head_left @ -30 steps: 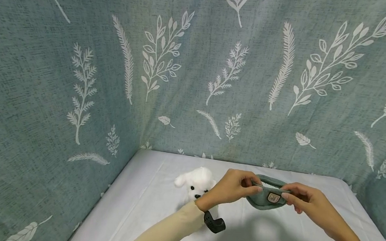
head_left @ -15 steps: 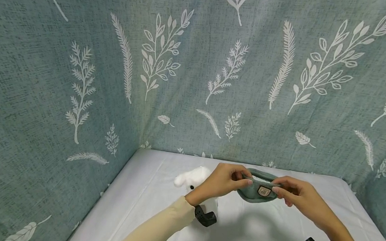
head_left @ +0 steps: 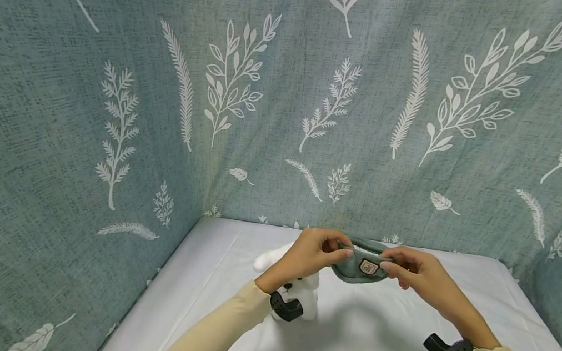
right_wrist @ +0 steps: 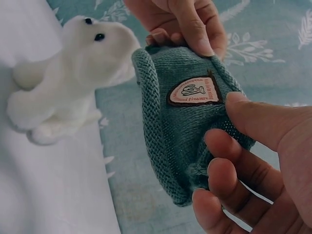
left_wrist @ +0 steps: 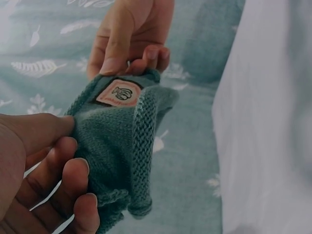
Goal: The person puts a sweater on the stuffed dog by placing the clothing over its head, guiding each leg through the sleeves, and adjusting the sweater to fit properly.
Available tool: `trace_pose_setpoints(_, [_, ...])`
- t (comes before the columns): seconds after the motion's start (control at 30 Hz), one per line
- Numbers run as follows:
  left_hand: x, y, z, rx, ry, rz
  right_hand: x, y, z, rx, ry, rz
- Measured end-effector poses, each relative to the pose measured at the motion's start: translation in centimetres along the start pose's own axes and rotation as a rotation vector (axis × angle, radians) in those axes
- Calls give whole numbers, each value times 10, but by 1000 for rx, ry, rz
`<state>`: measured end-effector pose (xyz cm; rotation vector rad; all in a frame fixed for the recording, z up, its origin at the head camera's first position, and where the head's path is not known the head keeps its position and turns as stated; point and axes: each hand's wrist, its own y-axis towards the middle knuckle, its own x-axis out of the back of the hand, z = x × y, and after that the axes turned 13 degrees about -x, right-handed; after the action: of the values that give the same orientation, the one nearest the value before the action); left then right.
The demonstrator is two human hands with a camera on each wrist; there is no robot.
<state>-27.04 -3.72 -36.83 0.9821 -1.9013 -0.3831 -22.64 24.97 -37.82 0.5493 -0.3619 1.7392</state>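
A small teal knitted garment (head_left: pixel 353 269) with rolled edges and a pinkish patch (right_wrist: pixel 195 91) is held up above the white surface, stretched between both hands. My left hand (head_left: pixel 310 254) pinches its left upper edge between thumb and fingers. On the opposite side, my right hand (head_left: pixel 420 274) pinches the same edge beside the patch. Behind the left hand and wrist sits a white plush dog (head_left: pixel 304 296), mostly hidden in the head view. The right wrist view shows the dog's head and dark eyes (right_wrist: pixel 99 37) more fully, beyond the garment.
A white cloth-covered table (head_left: pixel 216 287) lies under the hands. Blue-green curtains (head_left: pixel 278 97) with white leaf prints enclose its back and sides. Black wrist cameras (head_left: pixel 448 350) sit on both wrists.
Both hands have carried the knitted garment left and slightly up, closer to the plush dog. The left hand now covers much of the dog's face.
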Motion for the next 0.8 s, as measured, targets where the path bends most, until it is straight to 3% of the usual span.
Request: trace_pose_setpoints(0.8, [46,-20,2,49,38,-19,-34,27,28,49,49,53])
